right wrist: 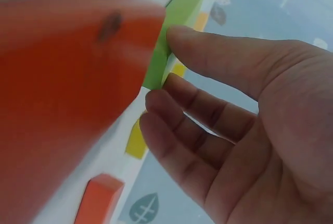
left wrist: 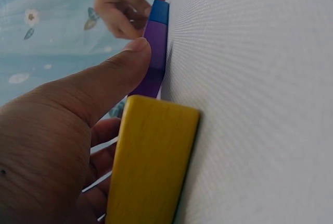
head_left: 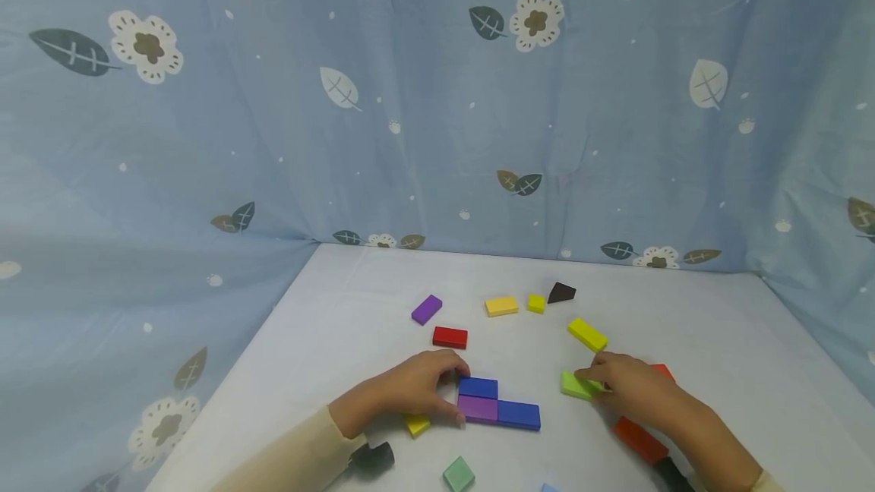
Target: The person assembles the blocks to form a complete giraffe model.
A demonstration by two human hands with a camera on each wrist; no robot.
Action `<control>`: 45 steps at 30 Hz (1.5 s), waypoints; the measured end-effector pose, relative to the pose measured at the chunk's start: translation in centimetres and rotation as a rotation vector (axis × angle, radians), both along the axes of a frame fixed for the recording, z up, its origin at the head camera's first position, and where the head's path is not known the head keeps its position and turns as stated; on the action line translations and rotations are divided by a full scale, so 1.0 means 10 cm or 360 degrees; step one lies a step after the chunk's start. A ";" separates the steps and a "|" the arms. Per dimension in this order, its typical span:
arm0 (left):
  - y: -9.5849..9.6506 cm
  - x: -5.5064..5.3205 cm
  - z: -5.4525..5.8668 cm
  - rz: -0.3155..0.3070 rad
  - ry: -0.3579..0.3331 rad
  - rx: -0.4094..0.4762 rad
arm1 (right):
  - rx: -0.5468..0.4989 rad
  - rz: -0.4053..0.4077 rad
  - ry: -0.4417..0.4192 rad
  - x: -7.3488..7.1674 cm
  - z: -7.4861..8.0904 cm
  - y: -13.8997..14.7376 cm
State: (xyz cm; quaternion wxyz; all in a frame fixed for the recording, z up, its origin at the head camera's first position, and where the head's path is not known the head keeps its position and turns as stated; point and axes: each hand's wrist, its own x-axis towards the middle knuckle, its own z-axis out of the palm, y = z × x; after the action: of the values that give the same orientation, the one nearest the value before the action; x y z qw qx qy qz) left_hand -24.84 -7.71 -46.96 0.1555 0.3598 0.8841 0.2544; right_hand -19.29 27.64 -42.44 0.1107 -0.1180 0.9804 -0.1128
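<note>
The light green block (head_left: 574, 386) is at the right of the desk, pinched between the right hand's thumb and fingertips; whether it touches the surface I cannot tell. Largest of all is the blue curtain (head_left: 437, 112), printed with leaves and flowers, hanging behind the white desk (head_left: 724, 340). Next come the hands: the right hand (head_left: 636, 389) grasps the light green block, and the left hand (head_left: 420, 386) holds the left end of a joined group, thumb against its purple block (head_left: 477, 408) and curled fingers at the corner of the far blue block (head_left: 478, 387). The other blue block (head_left: 518, 414) adjoins the purple one's right end. A long red block (head_left: 640, 439) lies just beside the right forearm. Of the shorter pieces, a bright yellow block (head_left: 588, 334) sits beyond the right hand, a red block (head_left: 450, 338) beyond the left, and a green block (head_left: 459, 474) on the near side. Smallest is a yellow cube (head_left: 536, 304), close by a black block (head_left: 562, 293).
</note>
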 end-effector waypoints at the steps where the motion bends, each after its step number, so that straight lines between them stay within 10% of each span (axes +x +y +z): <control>1: 0.00 0.00 0.00 0.0001 -0.0004 0.0001 | 0.0005 0.0011 -0.0002 0.00 0.01 -0.02; 45: 0.02 0.04 0.05 0.0024 -0.0022 -0.0032 | 0.0018 0.0297 -0.0046 0.01 -0.14 -0.61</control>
State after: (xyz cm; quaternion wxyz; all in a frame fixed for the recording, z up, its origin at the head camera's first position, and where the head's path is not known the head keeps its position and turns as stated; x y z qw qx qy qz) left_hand -24.40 -7.51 -46.51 0.1634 0.3498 0.8882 0.2491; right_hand -19.19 21.57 -43.85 0.1355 -0.2066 0.9640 -0.0981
